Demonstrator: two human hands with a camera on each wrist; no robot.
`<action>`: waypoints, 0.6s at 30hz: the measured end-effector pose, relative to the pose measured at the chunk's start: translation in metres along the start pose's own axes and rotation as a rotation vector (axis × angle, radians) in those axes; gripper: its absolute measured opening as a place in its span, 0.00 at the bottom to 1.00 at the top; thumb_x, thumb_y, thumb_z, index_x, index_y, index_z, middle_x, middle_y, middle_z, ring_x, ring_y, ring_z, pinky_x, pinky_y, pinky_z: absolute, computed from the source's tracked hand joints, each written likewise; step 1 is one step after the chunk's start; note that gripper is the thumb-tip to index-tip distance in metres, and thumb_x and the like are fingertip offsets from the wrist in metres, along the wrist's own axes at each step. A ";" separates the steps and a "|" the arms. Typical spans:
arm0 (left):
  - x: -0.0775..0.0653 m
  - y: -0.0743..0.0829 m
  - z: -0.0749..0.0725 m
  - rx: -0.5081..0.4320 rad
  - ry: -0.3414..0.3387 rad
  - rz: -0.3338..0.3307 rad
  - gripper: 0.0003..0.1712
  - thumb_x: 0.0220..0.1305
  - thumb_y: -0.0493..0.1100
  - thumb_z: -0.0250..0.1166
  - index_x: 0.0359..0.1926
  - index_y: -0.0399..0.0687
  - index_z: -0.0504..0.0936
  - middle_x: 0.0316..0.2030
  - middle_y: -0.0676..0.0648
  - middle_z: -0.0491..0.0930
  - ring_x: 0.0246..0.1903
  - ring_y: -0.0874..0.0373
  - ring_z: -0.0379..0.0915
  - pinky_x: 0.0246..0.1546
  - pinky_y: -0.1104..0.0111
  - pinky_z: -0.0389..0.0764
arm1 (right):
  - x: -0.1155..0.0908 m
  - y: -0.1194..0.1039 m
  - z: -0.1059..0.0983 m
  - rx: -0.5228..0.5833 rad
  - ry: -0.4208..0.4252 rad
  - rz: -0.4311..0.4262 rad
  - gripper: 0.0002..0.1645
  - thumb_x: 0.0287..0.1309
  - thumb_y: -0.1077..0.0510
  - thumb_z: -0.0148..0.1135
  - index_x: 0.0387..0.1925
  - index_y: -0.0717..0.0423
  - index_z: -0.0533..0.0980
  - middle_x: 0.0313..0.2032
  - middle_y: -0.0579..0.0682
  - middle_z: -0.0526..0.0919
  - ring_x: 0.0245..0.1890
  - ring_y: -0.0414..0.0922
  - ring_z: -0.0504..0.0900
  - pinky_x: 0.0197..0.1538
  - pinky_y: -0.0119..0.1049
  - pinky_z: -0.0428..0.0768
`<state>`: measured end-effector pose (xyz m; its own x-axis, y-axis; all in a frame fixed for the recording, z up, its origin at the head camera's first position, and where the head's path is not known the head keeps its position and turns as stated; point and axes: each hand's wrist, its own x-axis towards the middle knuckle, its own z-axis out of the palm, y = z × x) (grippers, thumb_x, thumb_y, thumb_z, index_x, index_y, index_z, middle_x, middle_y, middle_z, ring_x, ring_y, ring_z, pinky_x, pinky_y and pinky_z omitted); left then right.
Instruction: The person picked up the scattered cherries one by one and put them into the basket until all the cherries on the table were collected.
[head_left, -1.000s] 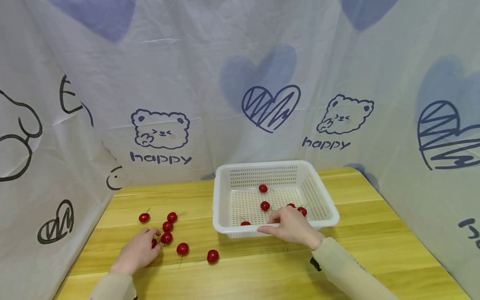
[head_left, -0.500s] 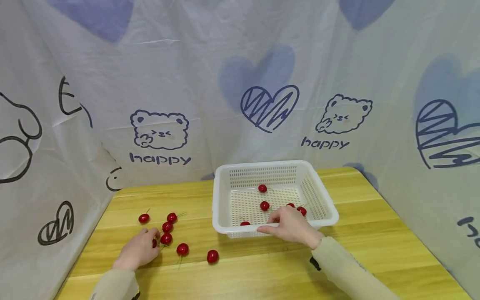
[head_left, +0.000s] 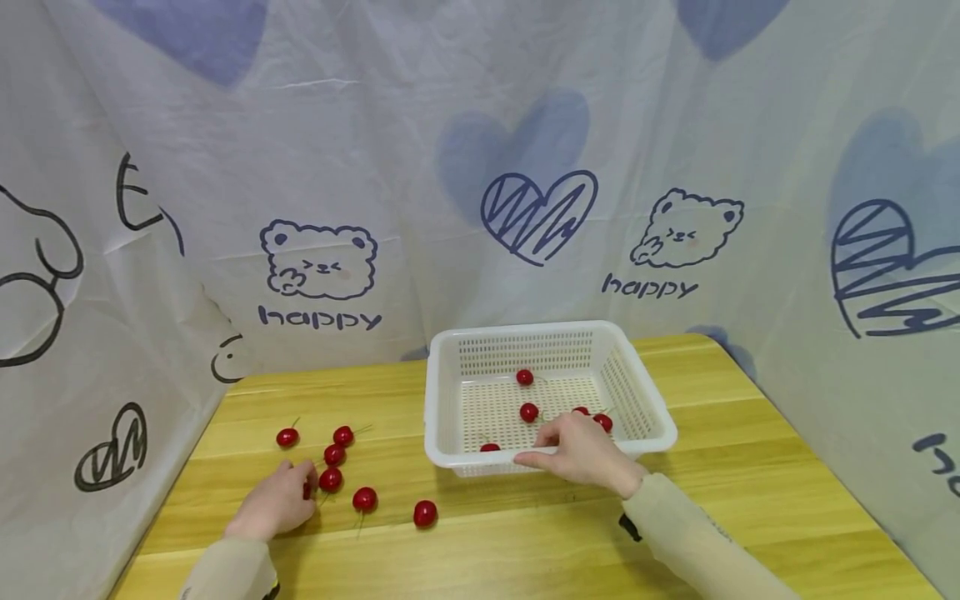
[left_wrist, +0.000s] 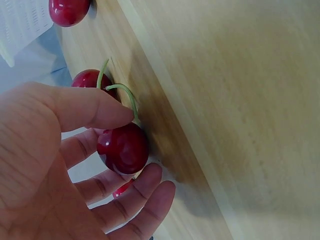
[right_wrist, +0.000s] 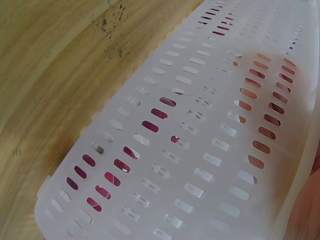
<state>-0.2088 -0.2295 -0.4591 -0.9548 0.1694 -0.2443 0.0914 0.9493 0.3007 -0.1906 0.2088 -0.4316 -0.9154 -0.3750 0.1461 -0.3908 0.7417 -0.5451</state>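
At the left of the table, my left hand pinches a red cherry between thumb and fingers. A green stem curves up from that cherry past the thumb. Just beyond the fingertips lies another cherry. My right hand grips the near rim of a white plastic basket, fingers over the inside and thumb outside. Several cherries lie in the basket, one of them a cherry near its middle; the right hand partly covers others. In the right wrist view the slotted basket wall shows red through its holes.
More loose cherries lie on the wooden table, among them a cherry at far left, a cherry and a cherry nearer the middle. A printed white curtain encloses the back and sides.
My left hand has drawn slightly back, and its cherry now sits between the fingers, more apart from the neighbouring one. My right hand and the basket hold still.
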 end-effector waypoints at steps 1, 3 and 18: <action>0.000 0.000 0.000 0.001 0.001 0.001 0.11 0.56 0.37 0.65 0.41 0.46 0.76 0.37 0.43 0.71 0.33 0.50 0.69 0.33 0.59 0.74 | 0.000 0.000 0.000 -0.001 0.000 0.001 0.21 0.55 0.34 0.69 0.18 0.40 0.82 0.16 0.33 0.74 0.17 0.31 0.62 0.23 0.25 0.61; 0.000 -0.001 0.001 0.002 0.003 0.007 0.10 0.56 0.37 0.64 0.39 0.47 0.75 0.36 0.43 0.70 0.32 0.50 0.68 0.33 0.59 0.73 | 0.000 0.000 0.000 -0.003 -0.001 0.002 0.20 0.55 0.33 0.69 0.19 0.40 0.82 0.16 0.33 0.75 0.18 0.31 0.63 0.24 0.26 0.62; 0.000 -0.005 0.000 -0.004 0.010 0.031 0.08 0.56 0.37 0.64 0.38 0.43 0.77 0.35 0.45 0.73 0.34 0.52 0.68 0.36 0.58 0.75 | 0.000 0.002 0.001 0.022 0.001 -0.012 0.21 0.55 0.34 0.69 0.17 0.40 0.81 0.15 0.33 0.72 0.17 0.30 0.61 0.24 0.25 0.61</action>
<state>-0.2088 -0.2346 -0.4607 -0.9543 0.1960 -0.2255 0.1200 0.9427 0.3114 -0.1912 0.2101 -0.4333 -0.9109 -0.3832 0.1531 -0.3993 0.7248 -0.5615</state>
